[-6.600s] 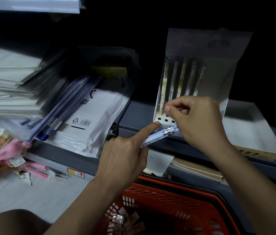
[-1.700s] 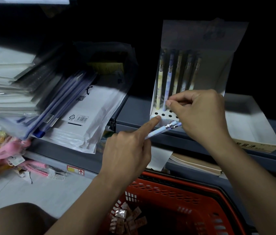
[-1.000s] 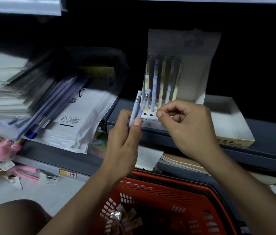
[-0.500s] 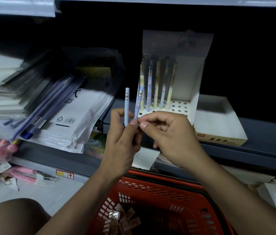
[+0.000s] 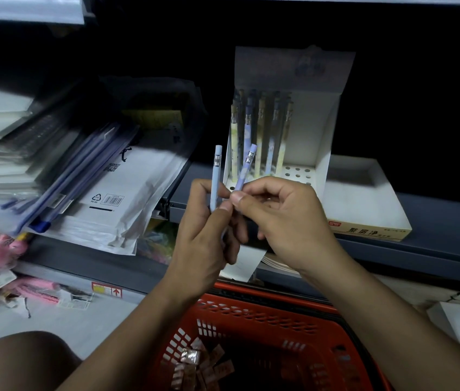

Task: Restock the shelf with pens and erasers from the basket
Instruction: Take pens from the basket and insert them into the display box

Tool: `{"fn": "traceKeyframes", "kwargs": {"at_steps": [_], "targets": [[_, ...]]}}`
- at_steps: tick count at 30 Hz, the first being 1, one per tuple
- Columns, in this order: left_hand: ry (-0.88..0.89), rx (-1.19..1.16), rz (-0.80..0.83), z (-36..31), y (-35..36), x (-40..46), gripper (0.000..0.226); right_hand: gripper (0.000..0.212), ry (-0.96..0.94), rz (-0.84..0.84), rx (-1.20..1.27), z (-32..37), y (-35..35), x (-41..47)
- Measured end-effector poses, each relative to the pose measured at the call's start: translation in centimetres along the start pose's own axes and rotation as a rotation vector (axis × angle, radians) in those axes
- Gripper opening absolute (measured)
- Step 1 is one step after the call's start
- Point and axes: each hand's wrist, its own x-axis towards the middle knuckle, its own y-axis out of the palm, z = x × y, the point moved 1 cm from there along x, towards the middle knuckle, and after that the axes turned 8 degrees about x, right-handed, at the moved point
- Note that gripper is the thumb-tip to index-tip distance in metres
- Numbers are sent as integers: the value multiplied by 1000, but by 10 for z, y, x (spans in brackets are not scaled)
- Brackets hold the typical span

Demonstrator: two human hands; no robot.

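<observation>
Now upright: two pens, light-blue pen (image 5: pixel 215 179) and lavender pen (image 5: pixel 244 172), raised from a near-level lie at the display's front lip 1.7 s ago to stand in front of the pen display box (image 5: pixel 323 131). Long axes near vertical; eraser caps up, tips down and hidden in the fingers. Light-blue one almost plumb, lavender one leaning right at the top. Gripped low by left hand (image 5: pixel 207 235), fingers curled round both barrels. Lavender barrel also pinched between thumb and forefinger of right hand (image 5: pixel 285 221), which has come off the display's base. Judged: one pen being singled out for the next free hole in the perforated base (image 5: pixel 296 173); orientation suits a tip-down insertion. Several pens already standing at the display's left. Below, red basket (image 5: pixel 251 314) with wrapped erasers (image 5: pixel 195 362) not yet shelved.
</observation>
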Motion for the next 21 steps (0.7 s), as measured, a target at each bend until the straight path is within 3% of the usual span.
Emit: {"fn": "traceKeyframes", "kwargs": {"at_steps": [8,21], "targets": [[-1,269,-84,11,-7,4,21,9,-66,-159,-79,-3,-10,10],[-34,85,-38,7,-3,4,18,7,-38,-59,45,-4,-7,7]]}}
